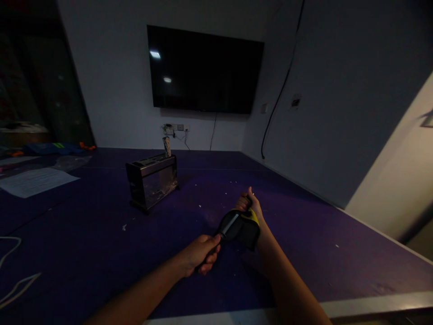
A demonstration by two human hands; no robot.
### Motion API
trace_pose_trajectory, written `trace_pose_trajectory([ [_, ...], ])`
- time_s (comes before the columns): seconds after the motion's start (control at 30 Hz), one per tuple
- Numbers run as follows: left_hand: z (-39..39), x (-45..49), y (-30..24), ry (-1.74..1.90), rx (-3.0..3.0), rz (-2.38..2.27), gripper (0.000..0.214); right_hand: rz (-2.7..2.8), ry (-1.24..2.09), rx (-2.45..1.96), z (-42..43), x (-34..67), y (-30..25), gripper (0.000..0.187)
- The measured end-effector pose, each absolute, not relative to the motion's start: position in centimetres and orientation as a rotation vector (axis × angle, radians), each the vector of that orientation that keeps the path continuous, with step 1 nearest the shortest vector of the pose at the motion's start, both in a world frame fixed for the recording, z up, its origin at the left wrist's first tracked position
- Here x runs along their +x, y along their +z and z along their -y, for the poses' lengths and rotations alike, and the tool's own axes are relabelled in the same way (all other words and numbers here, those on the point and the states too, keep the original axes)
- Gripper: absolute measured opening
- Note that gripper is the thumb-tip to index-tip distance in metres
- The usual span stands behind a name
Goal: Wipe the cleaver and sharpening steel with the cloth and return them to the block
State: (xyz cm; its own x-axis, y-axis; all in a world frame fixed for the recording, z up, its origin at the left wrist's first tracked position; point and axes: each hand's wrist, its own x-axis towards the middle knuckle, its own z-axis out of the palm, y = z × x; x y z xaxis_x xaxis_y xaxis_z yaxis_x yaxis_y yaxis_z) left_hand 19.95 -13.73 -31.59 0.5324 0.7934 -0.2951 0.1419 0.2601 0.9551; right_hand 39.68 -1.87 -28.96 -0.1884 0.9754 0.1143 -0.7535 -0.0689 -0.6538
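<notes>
My left hand (pixel 204 253) is closed around the dark handle of what looks like a knife (pixel 230 224), with its narrow pale blade pointing away to the right. My right hand (pixel 252 205) grips a black and yellow object (pixel 249 229) by its upper end; it resembles a hand-held sharpener, but dim light hides its exact kind. The blade lies over or against the black part of this object; whether it sits in a slot, I cannot tell. Farther off to the left stands a dark block with clear sides (pixel 158 183), and a patterned handle (pixel 167 146) sticks up from its top.
The purple table (pixel 203 203) carries small white scraps. On the left lie a paper sheet (pixel 37 180), a clear plastic bag (pixel 71 161) and a white cable (pixel 20 286). A screen (pixel 206 67) hangs on the wall, with sockets (pixel 180 127) below. A black cable (pixel 279 97) hangs at right.
</notes>
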Motion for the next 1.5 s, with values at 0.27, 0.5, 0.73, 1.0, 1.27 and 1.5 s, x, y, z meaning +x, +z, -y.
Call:
trace_pose_trajectory([
  [0.27,14.1,20.5,-31.3,0.515,2.082,-1.634,0.037,0.72,1.616,-0.45,2.2,39.3,-28.7,0.047],
  [0.5,14.6,20.6,-30.8,0.428,2.156,-1.739,0.037,0.694,1.614,-0.419,2.5,39.1,-28.7,0.05],
  [0.73,14.0,20.5,-32.1,0.603,1.527,-1.206,0.04,0.75,1.639,-0.423,2.1,39.9,-28.7,0.05],
  [1.0,13.8,19.4,-30.8,0.417,1.016,-0.72,0.041,0.676,1.674,-0.306,3.0,40.1,-28.0,0.048],
  [1.27,14.4,20.6,-30.9,0.561,1.971,-1.554,0.032,0.703,1.589,-0.415,2.3,40.2,-28.3,0.051],
  [1.5,14.7,20.8,-30.8,0.578,1.965,-1.533,0.034,0.677,1.624,-0.433,1.9,40.7,-28.5,0.05],
])
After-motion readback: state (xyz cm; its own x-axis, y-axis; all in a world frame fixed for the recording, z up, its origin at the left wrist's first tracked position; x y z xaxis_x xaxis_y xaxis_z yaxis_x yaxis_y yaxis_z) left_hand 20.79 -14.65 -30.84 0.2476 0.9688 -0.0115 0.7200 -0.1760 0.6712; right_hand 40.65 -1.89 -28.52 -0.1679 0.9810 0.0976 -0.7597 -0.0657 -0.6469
